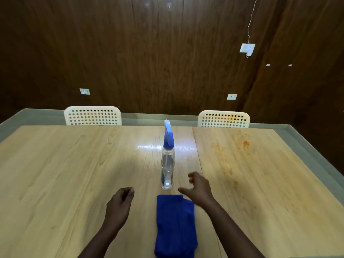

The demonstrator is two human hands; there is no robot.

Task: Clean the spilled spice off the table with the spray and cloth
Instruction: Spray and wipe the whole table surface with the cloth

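Standing upright, the clear spray bottle (167, 161) is just beyond my empty, loosely curled hands, left (119, 205) and right (199, 189). The folded, fuzzy blue cloth (176, 226) lies before the bottle, orange spice (230, 161) dusting its right.

The spray bottle (167, 161) stands upright at the table's (55, 164) centre, the cloth (175, 226) lying just below it at the bottom edge of the frame. The spilled spice (230, 161) spreads to the right. Two chairs (92, 115) sit behind the table's far edge.

You have no readable text, label, brand or number here; the spray bottle (168, 161) shows no legible print.
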